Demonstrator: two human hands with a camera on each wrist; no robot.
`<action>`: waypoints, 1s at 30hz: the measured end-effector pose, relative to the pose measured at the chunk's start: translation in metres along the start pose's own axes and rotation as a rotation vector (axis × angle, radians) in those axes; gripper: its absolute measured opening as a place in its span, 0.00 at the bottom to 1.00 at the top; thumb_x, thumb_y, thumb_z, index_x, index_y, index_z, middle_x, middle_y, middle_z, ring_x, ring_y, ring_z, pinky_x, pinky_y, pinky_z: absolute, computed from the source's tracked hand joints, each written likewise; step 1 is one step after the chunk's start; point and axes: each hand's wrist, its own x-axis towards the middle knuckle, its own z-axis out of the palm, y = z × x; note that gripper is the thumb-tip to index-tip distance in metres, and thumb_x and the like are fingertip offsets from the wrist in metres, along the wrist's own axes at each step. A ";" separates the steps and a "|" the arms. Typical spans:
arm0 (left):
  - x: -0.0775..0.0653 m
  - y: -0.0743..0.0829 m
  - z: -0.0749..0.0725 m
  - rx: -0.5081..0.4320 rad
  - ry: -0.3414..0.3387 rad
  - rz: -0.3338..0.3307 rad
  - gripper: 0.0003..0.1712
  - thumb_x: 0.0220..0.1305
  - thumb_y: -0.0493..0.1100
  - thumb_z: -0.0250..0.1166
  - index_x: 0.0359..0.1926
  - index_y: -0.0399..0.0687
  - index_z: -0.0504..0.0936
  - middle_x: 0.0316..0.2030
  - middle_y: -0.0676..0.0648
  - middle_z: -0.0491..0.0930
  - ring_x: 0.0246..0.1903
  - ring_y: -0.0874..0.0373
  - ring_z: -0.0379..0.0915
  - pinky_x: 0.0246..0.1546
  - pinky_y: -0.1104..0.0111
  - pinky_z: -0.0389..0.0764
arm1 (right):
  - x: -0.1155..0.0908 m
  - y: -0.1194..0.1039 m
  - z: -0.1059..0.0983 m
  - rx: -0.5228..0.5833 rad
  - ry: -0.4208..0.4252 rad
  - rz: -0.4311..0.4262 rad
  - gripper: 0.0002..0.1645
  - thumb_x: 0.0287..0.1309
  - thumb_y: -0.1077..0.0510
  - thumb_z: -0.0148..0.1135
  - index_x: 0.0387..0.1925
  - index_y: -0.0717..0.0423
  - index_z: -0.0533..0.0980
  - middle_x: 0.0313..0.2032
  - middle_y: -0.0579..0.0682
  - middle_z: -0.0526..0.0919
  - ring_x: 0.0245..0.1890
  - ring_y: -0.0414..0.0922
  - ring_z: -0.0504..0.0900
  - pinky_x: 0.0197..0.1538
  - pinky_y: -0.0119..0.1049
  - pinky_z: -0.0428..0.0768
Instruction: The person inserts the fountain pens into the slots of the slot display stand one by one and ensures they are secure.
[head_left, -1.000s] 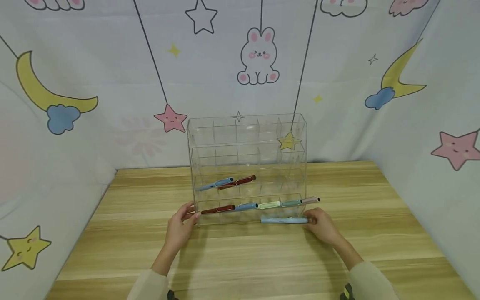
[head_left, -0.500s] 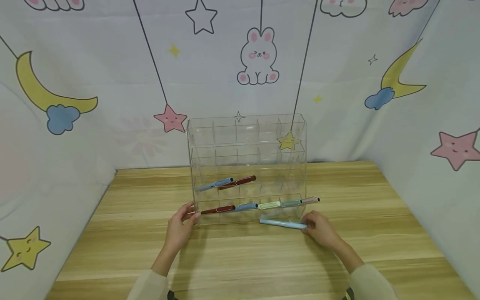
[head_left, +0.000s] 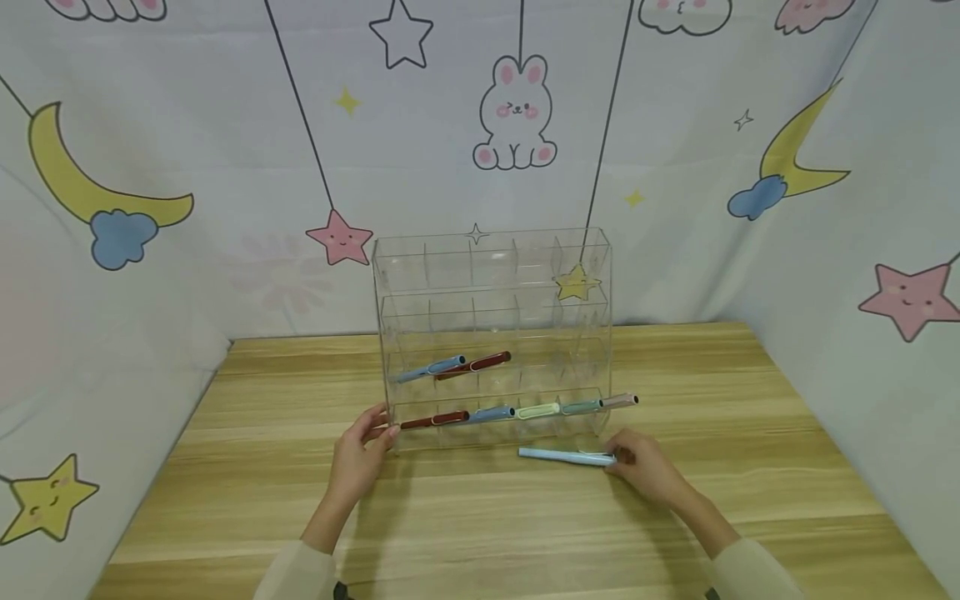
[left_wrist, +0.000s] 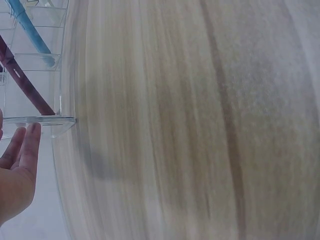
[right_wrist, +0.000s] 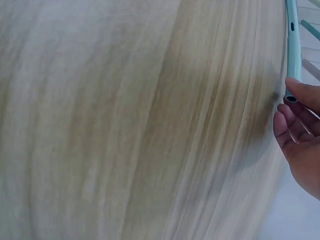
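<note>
A clear acrylic pen rack (head_left: pixel 492 327) stands on the wooden table. My left hand (head_left: pixel 360 454) rests its fingertips (left_wrist: pixel 33 129) against the outer left side of the rack, near its lower front corner. In front of the rack's lower right, my right hand (head_left: pixel 647 468) pinches a light blue pen (head_left: pixel 562 456) by its right end, between thumb and fingers. The pen lies nearly level, pointing left. Along the bottom tier sit a dark red pen (head_left: pixel 435 420), a blue pen (head_left: pixel 491 413), a pale green pen (head_left: pixel 538 410), a teal pen (head_left: pixel 582 407) and a pinkish pen (head_left: pixel 620 401).
Another blue pen (head_left: pixel 431 368) and dark red pen (head_left: pixel 474 365) lean in the tier above. Behind the table (head_left: pixel 480 533) hangs a white cloth (head_left: pixel 247 150) printed with moons, stars and a rabbit; it also runs along both sides.
My right hand has drawn the light blue pen away from the rack's lower front, towards me, with a slight tilt. The left hand has stayed at the rack's side.
</note>
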 end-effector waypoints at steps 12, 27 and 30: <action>-0.001 0.001 0.000 -0.004 -0.003 -0.005 0.25 0.61 0.36 0.60 0.59 0.35 0.68 0.49 0.34 0.75 0.47 0.44 0.74 0.39 0.66 0.79 | -0.014 -0.019 -0.014 0.079 0.042 -0.059 0.10 0.47 0.70 0.65 0.34 0.60 0.78 0.33 0.47 0.78 0.31 0.38 0.76 0.35 0.29 0.78; -0.001 0.002 -0.001 -0.006 -0.010 0.002 0.25 0.61 0.36 0.60 0.59 0.35 0.68 0.49 0.34 0.74 0.47 0.43 0.74 0.39 0.66 0.79 | -0.013 -0.051 -0.051 0.341 -0.020 -0.248 0.11 0.50 0.74 0.60 0.38 0.67 0.75 0.32 0.55 0.76 0.29 0.42 0.79 0.31 0.33 0.80; -0.001 0.002 -0.002 -0.005 -0.009 0.006 0.25 0.61 0.36 0.60 0.59 0.34 0.68 0.49 0.34 0.75 0.46 0.43 0.74 0.39 0.65 0.79 | -0.008 -0.061 -0.063 0.369 0.014 -0.280 0.12 0.49 0.76 0.59 0.38 0.67 0.75 0.31 0.56 0.76 0.28 0.43 0.79 0.30 0.32 0.80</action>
